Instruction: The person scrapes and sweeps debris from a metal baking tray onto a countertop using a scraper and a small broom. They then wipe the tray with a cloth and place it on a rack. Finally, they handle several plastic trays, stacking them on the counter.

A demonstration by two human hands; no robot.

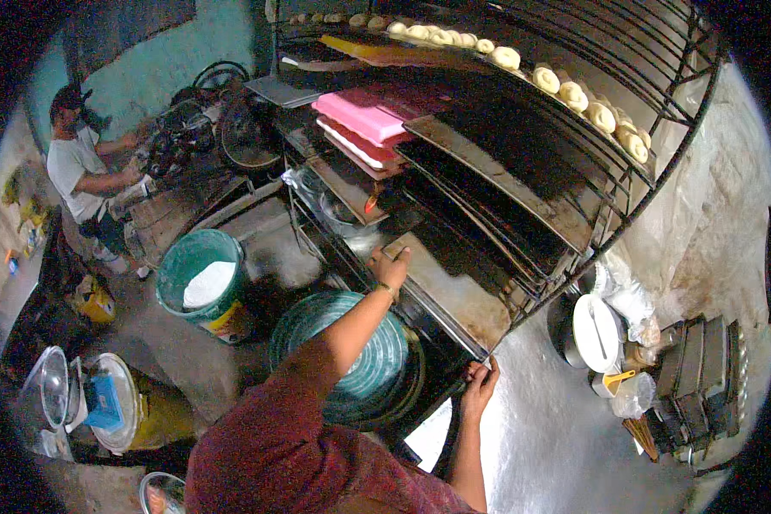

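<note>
My left hand grips the left end of a metal baking tray, with the thumb on its upper face. At the tray's near right corner is my right hand, its fingers curled at the edge. The tray lies at a low level of a black metal rack, partly within it. More dark baking trays fill the levels above. Rolled dough pieces line a tray near the top. A pink tray and a white-edged one stick out on the left.
A green bucket holds white powder. Beside my left forearm stands a round green lid or tub. A metal worktop bears a white bowl and loaf tins. Another person works by machinery at the far left.
</note>
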